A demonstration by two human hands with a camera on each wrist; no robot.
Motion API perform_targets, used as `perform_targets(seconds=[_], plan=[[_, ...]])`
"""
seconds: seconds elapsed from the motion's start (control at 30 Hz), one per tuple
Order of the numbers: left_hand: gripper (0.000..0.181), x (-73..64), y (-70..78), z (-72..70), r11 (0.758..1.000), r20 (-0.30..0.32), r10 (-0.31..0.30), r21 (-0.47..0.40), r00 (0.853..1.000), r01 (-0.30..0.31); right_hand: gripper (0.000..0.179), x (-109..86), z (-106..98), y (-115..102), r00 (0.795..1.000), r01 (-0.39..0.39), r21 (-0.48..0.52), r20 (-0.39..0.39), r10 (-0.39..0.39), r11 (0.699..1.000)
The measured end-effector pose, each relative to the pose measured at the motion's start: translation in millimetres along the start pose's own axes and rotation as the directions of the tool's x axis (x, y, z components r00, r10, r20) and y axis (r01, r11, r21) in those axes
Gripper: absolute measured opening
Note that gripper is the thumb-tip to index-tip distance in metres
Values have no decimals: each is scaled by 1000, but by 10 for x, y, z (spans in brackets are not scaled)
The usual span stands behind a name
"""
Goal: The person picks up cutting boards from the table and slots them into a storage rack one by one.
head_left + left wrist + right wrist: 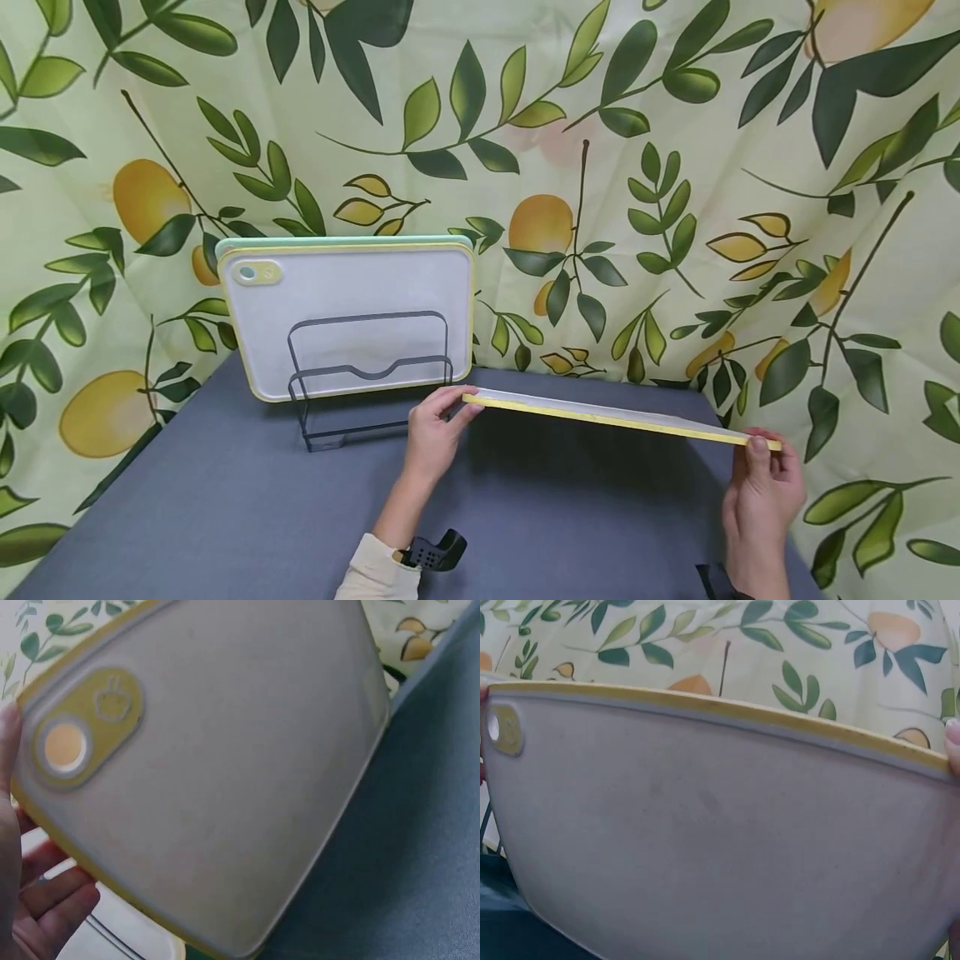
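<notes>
Both hands hold a white cutting board [615, 413] with a yellow rim by its two ends. It appears nearly edge-on in the head view, its right end lower than its left. My left hand [433, 435] pinches the left corner between thumb and fingers. At the opposite end, my right hand [763, 492] grips the other corner, thumb on the near edge. The left wrist view shows the board's broad face with a yellow patch [112, 705] and a round hole near my left fingers [64, 896]. In the right wrist view, that face [720, 825] fills most of the picture.
A dark wire rack [367, 371] stands on the grey-blue table [225, 500] left of the held board. Another white, yellow-rimmed cutting board [352, 287] leans upright in it, with a mint-green edge [345, 241] behind. A fruit-and-leaf patterned cloth [465, 192] hangs behind and around the table.
</notes>
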State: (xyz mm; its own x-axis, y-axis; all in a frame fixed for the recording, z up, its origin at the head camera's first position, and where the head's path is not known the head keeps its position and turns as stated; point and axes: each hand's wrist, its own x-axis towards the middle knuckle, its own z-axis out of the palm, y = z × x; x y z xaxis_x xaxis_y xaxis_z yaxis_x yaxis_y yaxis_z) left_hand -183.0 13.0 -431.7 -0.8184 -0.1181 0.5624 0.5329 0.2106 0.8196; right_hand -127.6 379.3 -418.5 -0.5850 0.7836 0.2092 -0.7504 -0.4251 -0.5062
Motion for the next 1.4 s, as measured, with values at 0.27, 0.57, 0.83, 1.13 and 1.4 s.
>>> perform_targets(seconds=[0.27,0.57,0.83,1.13,1.4], plan=[[20,-25,126,5,997,-5,37,71,999,-37,14,-20,10,-134,997,-73,142,31,69,987],[15,-53,231,0,986,-52,97,144,994,-89,31,-28,24,-283,987,-158,212,12,159,964],[17,-82,349,12,980,-84,84,189,993,-67,40,-22,27,-305,995,-93,47,33,92,995],[20,-60,377,37,993,-131,5,115,991,11,32,58,-158,-22,998,-27,-182,44,35,983],[23,-51,333,37,996,-146,-31,75,989,42,34,100,-389,223,998,-15,-665,35,51,747]])
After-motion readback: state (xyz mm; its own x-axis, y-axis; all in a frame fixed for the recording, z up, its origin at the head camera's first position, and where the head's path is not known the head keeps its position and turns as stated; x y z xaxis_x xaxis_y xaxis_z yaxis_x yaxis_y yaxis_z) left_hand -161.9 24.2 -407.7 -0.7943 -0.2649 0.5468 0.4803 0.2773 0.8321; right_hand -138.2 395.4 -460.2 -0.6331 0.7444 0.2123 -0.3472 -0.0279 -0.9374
